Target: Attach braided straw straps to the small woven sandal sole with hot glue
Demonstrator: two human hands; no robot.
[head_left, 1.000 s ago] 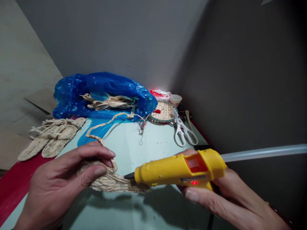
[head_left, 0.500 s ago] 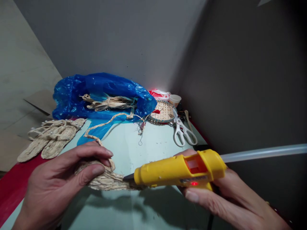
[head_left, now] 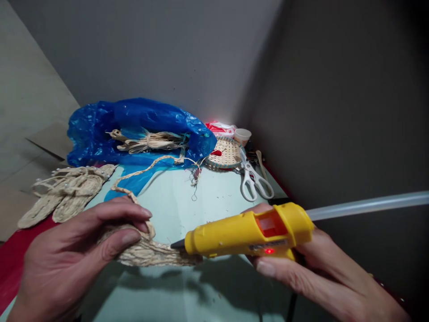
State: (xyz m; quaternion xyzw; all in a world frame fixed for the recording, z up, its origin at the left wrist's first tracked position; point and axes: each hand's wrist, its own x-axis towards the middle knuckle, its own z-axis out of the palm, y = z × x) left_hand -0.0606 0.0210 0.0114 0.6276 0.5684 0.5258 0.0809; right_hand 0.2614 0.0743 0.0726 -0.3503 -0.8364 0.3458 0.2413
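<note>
My left hand (head_left: 87,246) pinches a flat piece of coiled, braided straw (head_left: 157,255), thumb in front and fingers behind. From its upper edge a loose straw braid (head_left: 122,181) loops up and runs back across the table. My right hand (head_left: 301,268) is wrapped round a yellow hot glue gun (head_left: 221,232) whose red light is lit. A long clear glue stick (head_left: 362,206) juts from its rear. The dark nozzle (head_left: 178,244) points left at the upper edge of the coiled piece, at or very close to the straw.
A blue plastic bag (head_left: 144,112) at the back holds a straw bundle (head_left: 150,142). White-handled scissors (head_left: 254,181), a woven basket tray (head_left: 224,154) and a small cup (head_left: 242,135) stand back right. Straw sandals (head_left: 72,190) with beads lie at left. Grey walls enclose the table.
The whole view has shifted slightly, with things appearing a little further left and up. Both hands keep their holds, and the nozzle stays at the straw's upper edge.
</note>
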